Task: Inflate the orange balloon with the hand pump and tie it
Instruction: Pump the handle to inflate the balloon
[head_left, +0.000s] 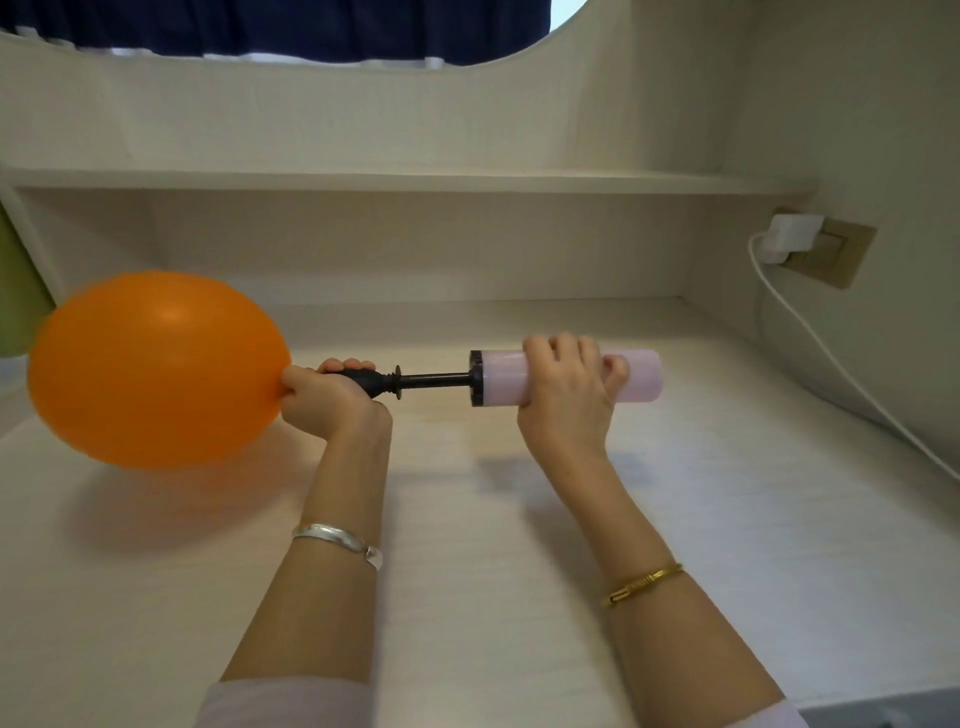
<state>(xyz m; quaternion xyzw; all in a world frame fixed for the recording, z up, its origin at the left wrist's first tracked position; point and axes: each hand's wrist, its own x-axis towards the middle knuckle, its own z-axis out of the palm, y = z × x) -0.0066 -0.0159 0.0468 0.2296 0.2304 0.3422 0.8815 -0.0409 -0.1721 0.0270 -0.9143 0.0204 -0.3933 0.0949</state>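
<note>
Left hand (332, 397) pinches the orange balloon's (156, 369) neck onto the pump (519, 378) nozzle. Right hand (569, 387) grips the pink pump barrel. Balloon is inflated, held above the desk (519, 545), at left.

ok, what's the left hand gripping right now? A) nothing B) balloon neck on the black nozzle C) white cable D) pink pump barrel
B: the left hand pinches the orange balloon neck onto the black nozzle, while the right hand wraps the pink pump barrel.
</note>
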